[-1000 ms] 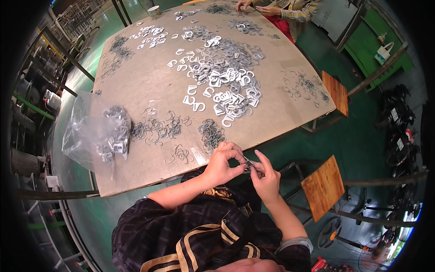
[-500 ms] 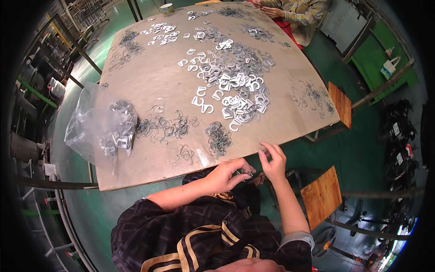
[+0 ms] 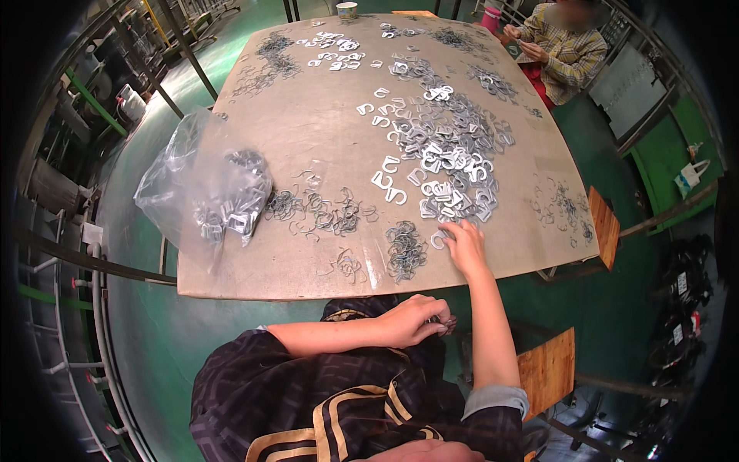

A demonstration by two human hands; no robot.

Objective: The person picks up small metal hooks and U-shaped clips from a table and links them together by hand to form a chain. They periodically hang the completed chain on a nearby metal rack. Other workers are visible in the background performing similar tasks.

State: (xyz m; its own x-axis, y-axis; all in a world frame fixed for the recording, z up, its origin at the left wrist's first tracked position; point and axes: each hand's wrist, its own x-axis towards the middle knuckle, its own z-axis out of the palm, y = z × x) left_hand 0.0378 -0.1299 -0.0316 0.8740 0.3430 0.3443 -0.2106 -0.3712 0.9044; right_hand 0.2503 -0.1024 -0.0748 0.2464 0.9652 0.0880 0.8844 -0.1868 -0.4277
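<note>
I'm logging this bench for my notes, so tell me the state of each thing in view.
Right hand: open, fingertips on a flat metal buckle.
Left hand: closed on small metal parts.
Clear plastic bag: open, slumped, partly filled.
Buckle pile: loose, spread.
Wire ring heap: bunched.

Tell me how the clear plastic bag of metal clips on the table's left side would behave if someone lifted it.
The clear plastic bag looks thin and crumpled, so it would probably sag and fold. The metal clips heaped at one end would likely slide together and pull it down there. Their edges might snag the film.
</note>
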